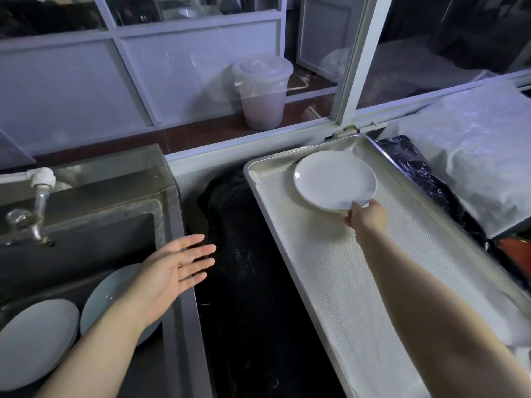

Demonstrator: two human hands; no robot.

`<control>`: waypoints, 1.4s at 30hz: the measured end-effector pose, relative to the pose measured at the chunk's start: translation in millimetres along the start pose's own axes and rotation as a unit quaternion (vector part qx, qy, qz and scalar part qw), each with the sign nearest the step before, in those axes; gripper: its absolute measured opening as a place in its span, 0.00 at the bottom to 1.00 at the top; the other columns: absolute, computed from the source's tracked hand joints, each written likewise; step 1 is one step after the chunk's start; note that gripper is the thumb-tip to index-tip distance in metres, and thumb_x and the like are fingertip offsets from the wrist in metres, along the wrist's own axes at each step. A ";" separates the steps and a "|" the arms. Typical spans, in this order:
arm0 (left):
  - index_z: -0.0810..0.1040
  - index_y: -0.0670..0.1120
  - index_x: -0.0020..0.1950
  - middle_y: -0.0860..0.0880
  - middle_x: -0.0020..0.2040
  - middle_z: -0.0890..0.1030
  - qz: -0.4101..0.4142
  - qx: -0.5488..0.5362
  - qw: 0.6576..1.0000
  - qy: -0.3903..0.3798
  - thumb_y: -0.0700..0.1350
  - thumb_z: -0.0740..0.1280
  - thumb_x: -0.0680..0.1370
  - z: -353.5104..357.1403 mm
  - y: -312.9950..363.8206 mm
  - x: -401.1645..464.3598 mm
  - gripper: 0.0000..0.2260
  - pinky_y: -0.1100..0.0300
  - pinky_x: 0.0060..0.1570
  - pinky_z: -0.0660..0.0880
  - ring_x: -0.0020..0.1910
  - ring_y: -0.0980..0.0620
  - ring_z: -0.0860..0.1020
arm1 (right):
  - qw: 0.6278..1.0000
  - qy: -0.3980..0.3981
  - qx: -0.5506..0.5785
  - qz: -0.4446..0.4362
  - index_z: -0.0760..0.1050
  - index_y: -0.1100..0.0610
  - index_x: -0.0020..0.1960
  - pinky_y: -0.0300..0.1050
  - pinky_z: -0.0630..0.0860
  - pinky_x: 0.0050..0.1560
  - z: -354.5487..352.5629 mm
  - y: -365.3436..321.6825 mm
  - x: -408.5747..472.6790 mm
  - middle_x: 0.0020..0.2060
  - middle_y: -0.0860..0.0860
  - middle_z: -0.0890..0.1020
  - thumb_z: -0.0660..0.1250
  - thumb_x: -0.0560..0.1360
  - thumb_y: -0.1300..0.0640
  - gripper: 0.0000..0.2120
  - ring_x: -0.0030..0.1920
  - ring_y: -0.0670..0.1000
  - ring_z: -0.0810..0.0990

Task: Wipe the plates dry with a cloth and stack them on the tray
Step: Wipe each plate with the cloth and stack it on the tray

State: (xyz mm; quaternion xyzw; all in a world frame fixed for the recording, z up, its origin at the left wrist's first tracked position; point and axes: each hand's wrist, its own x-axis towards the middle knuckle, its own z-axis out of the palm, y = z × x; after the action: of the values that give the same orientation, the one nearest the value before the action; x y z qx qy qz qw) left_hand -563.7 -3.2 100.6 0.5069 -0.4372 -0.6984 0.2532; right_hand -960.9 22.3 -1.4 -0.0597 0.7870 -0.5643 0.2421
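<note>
A white plate (333, 179) lies at the far end of the metal tray (260, 173), which is lined with a pale mesh cloth (339, 271). My right hand (366, 215) grips the plate's near rim, thumb on top. My left hand (172, 270) hovers palm up with straight fingers over the sink's right edge and holds nothing. Two more white plates lie in the steel sink (86, 242): one (34, 340) at the bottom left, the other (106, 297) partly under my left wrist.
A tap (37, 202) stands at the sink's back left. A dark gap (247, 268) runs between sink and tray. Plastic-wrapped bundles (474, 156) lie right of the tray. A lidded plastic bucket (263, 90) stands behind the glass partition.
</note>
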 end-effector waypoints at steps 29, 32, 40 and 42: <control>0.77 0.47 0.59 0.46 0.52 0.85 0.065 -0.029 0.997 -0.018 0.34 0.57 0.81 -100.0 -5.1 -75.5 0.14 0.52 0.50 0.76 0.49 0.48 0.84 | 0.928 -0.350 0.098 0.077 0.79 0.58 0.52 0.46 0.80 0.41 -9.1 -34.9 -234.2 0.45 0.54 0.86 0.61 0.80 0.51 0.12 0.42 0.54 0.86; 0.77 0.46 0.59 0.46 0.52 0.85 0.075 -0.047 0.996 -0.008 0.34 0.57 0.81 -145.1 -11.3 -104.8 0.14 0.53 0.48 0.76 0.48 0.49 0.85 | 0.919 -0.382 0.074 0.061 0.79 0.55 0.53 0.44 0.79 0.41 8.7 -28.5 -290.9 0.47 0.53 0.86 0.62 0.79 0.49 0.12 0.44 0.52 0.85; 0.77 0.46 0.58 0.47 0.50 0.86 0.079 -0.071 0.992 0.061 0.34 0.59 0.80 -282.0 -49.9 -177.7 0.12 0.54 0.50 0.76 0.44 0.51 0.85 | 0.896 -0.438 0.039 0.053 0.80 0.55 0.51 0.44 0.79 0.42 84.4 22.8 -428.6 0.47 0.55 0.86 0.65 0.78 0.53 0.08 0.42 0.54 0.85; 0.77 0.46 0.57 0.48 0.48 0.86 0.069 -0.084 0.990 0.084 0.34 0.60 0.79 -312.3 -60.2 -192.0 0.12 0.56 0.47 0.76 0.43 0.52 0.84 | 0.893 -0.444 0.022 0.067 0.80 0.55 0.52 0.42 0.79 0.39 106.4 37.3 -455.9 0.45 0.54 0.86 0.65 0.78 0.53 0.08 0.41 0.53 0.85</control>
State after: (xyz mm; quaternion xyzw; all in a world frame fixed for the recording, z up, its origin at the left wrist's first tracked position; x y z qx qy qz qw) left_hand -199.3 68.7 109.3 0.5088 -0.3880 -0.6687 0.3788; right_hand -507.3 111.5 81.3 -0.2460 0.5873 -0.4787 0.6045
